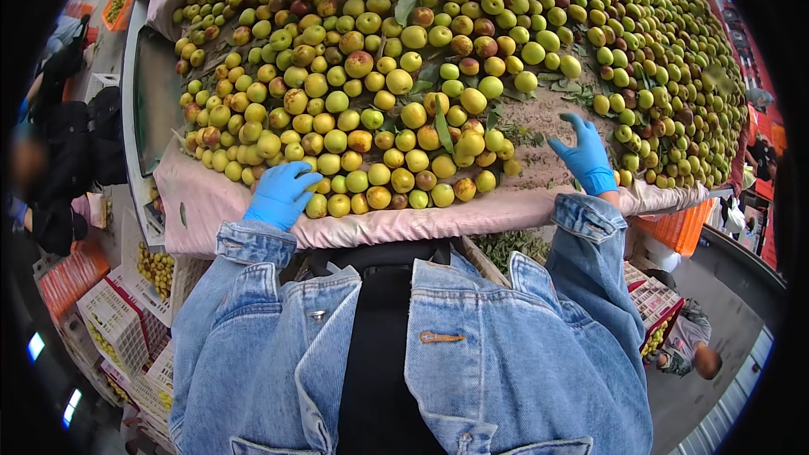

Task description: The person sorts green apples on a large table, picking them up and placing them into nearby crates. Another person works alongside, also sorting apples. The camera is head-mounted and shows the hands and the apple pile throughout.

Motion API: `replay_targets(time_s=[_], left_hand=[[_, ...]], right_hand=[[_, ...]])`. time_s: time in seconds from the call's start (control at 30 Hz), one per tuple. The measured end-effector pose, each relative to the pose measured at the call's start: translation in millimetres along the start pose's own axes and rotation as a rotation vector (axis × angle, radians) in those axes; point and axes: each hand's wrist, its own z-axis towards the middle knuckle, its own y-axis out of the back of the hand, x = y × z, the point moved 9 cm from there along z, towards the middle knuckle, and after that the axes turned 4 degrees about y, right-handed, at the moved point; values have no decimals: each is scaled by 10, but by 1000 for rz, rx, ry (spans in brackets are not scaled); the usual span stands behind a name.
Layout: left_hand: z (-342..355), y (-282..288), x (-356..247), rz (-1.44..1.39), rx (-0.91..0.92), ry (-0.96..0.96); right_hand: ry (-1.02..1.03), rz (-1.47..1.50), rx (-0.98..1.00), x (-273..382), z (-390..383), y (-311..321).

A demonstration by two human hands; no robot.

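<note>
Below, two blue-gloved hands are resting open on a tabletop [590,202] draped in pale pink cloth. The left hand [280,194] is lying flat with fingers spread at the near edge of a huge heap of small round green-yellow fruits [379,84], touching the closest ones. The right hand [584,156] is hovering open over a bare patch of cloth strewn with leaves, gripping nothing. Two white slotted plastic crates [118,320] holding fruit are sitting on the floor at lower left; one orange plastic crate [674,232] is showing under the right edge. The fruits are far too many to count.
</note>
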Motion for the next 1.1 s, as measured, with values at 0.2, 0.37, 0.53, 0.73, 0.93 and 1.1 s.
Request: replay_targets(time_s=[0.2, 0.37, 0.53, 0.73, 0.93, 1.1], left_hand=[[-478, 656, 1157, -623, -370, 459], [-787, 695, 1640, -923, -415, 569], [-655, 360, 1047, -788, -109, 467], [-217, 25, 231, -65, 181, 271], [130, 48, 477, 58, 61, 208], [213, 570, 844, 83, -213, 273]], right_hand=[[-389, 314, 299, -824, -408, -631], [-108, 190, 411, 610, -311, -1028], [-116, 139, 483, 1176, -287, -1216], [-169, 415, 371, 1461, -161, -1574], [-218, 921, 267, 2124, 67, -1515], [257, 844, 323, 2664, 53, -883]])
